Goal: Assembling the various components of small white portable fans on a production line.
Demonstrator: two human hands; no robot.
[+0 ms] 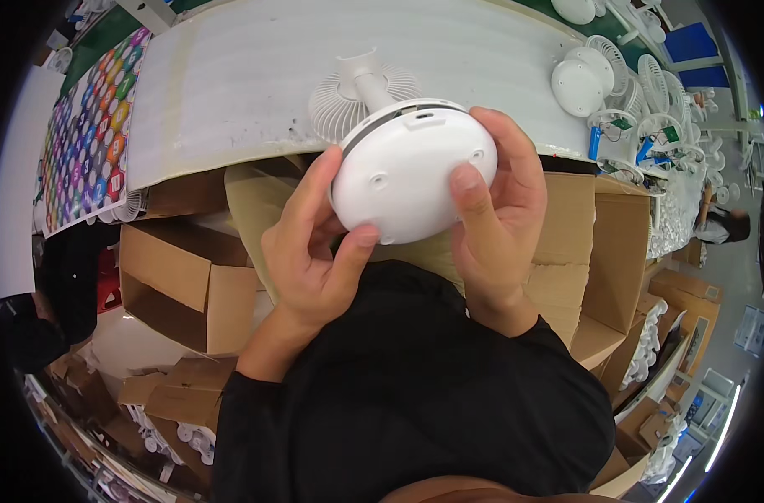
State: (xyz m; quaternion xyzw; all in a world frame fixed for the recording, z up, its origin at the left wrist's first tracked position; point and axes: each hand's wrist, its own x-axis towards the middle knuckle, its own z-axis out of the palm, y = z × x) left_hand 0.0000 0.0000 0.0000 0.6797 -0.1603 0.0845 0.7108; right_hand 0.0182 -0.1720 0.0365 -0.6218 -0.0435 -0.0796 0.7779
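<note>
Between both hands I hold a small white desk fan, tilted so that its round base (407,180) faces me. My left hand (315,239) grips the base at its left edge, thumb on the lower rim. On the right side my right hand (503,205) wraps the edge, its thumb pressed on the bottom face. A dark gap runs along the upper left of the base, between the bottom cover and the body. Screw holes and a small port show on the base. Beyond it, the fan's ribbed head (336,105) points away over the white table.
The white table (231,75) spans the far side, with a colourful patterned sheet (97,126) at its left. Several white fans and open bases with blue batteries (595,142) crowd the right end. Open cardboard boxes (164,277) stand on both sides of my lap.
</note>
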